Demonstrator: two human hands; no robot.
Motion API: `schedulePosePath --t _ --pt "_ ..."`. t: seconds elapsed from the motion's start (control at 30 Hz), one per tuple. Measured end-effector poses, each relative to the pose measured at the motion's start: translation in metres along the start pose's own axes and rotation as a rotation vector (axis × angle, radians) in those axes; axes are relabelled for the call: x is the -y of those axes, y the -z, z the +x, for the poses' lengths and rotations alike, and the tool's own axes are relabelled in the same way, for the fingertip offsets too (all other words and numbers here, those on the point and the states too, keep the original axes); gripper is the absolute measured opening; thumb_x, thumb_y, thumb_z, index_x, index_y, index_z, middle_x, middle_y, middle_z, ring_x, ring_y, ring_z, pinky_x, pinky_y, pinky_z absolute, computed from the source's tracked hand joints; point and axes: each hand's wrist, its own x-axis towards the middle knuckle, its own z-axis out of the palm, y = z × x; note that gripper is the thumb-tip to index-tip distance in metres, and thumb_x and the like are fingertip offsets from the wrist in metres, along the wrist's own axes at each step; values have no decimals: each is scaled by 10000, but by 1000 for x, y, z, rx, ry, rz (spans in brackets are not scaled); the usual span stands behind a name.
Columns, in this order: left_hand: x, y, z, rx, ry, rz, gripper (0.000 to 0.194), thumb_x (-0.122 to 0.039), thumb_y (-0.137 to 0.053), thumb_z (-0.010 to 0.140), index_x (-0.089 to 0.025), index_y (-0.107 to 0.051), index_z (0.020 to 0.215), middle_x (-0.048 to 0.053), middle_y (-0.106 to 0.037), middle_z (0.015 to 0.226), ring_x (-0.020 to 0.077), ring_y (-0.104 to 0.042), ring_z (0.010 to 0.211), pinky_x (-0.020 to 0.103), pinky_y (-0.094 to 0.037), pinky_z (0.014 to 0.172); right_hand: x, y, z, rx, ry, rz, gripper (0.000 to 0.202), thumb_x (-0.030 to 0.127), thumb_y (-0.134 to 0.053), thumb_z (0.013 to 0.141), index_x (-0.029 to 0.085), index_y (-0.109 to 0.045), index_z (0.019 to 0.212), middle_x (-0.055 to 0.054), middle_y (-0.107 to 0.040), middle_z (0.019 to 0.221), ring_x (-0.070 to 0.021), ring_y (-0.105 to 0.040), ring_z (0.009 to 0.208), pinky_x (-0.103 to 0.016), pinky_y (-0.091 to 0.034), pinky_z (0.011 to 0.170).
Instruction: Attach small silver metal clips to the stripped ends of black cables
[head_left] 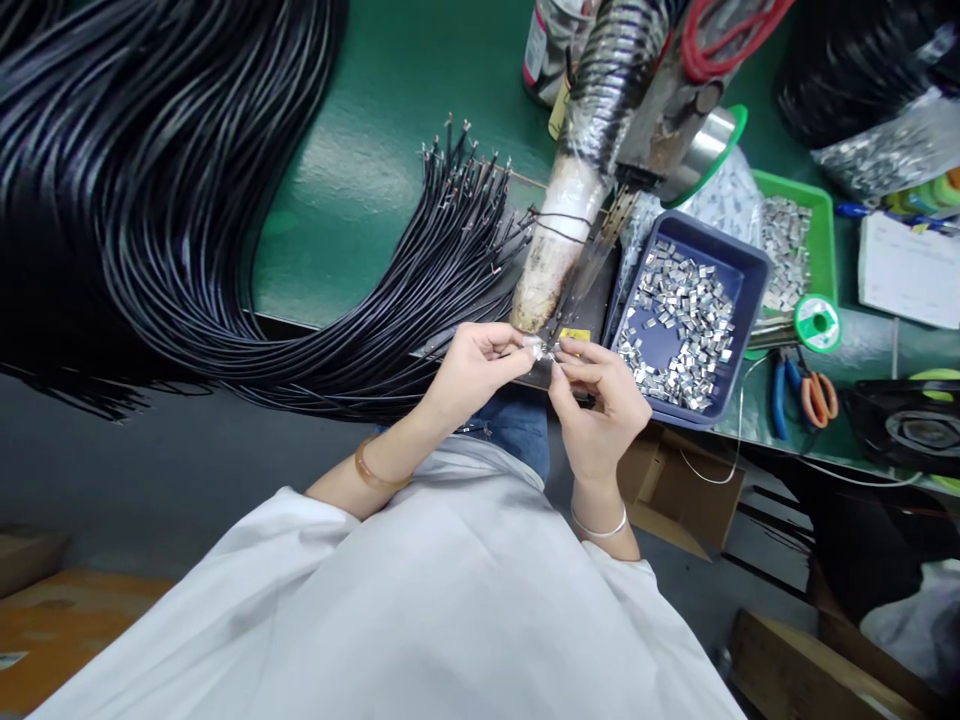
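Observation:
My left hand (480, 368) pinches thumb against forefinger at the front edge of the bench. My right hand (602, 402) meets it from the other side, also closed in a pinch. Between the two sets of fingertips is a small shiny metal piece (543, 351); its exact shape is too small to tell. The tip of a soldering-type rod (556, 325) comes down just above it, beside a wrapped flexible duct (559, 215). A blue tray (739, 262) of small silvery metal pieces (679, 320) stands just right of my right hand.
A thick bundle of black cables (322, 360) with stripped ends lies left and behind my left hand. At the right are a green tray (823, 225), a solder spool (817, 324), orange-handled pliers (817, 398) and a white notepad (907, 270). A cardboard box (679, 490) sits below the bench edge.

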Motion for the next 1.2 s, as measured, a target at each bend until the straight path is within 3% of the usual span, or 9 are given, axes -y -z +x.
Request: schedulePosePath --t 0.3,0.63,0.77,0.93,1.2 --pt "4 4 -3 -9 11 94 92 -210 -791 640 -139 -736 655 -23 -621 562 77 -524 532 206 -429 535 -2 3 -7 27 -48 33 82 155 -663 874 230 -632 870 -36 -772 1050 -156 -763 899 -260 -640 659" --pt "6 1 -3 -17 -18 73 102 -230 -789 653 -145 -734 653 -37 -558 523 76 -499 539 206 -414 541 -3 1 -1 17 59 -67 135 114 -691 853 233 -696 916 -29 -778 1016 -156 -754 923 -251 -622 640" --pt "2 0 -3 -30 -18 43 138 -255 -812 632 -139 -748 669 -22 -622 569 78 -522 555 211 -441 568 1 1 2 12 70 -90 117 129 -685 860 240 -700 894 -33 -777 1034 -182 -754 973 -288 -632 658" --pt "3 3 -4 -7 -15 62 96 -217 -783 648 -135 -733 653 -30 -593 552 68 -497 540 200 -413 549 2 2 0 32 77 -96 124 112 -694 838 230 -659 844 -31 -777 1041 -157 -760 900 -283 -635 707" --pt "8 2 -4 -5 -38 65 84 -210 -756 653 -134 -722 661 -44 -535 522 57 -444 503 194 -352 505 0 3 -1 29 66 -91 132 99 -680 844 224 -646 872 -27 -779 1016 -144 -758 871 -235 -612 636"
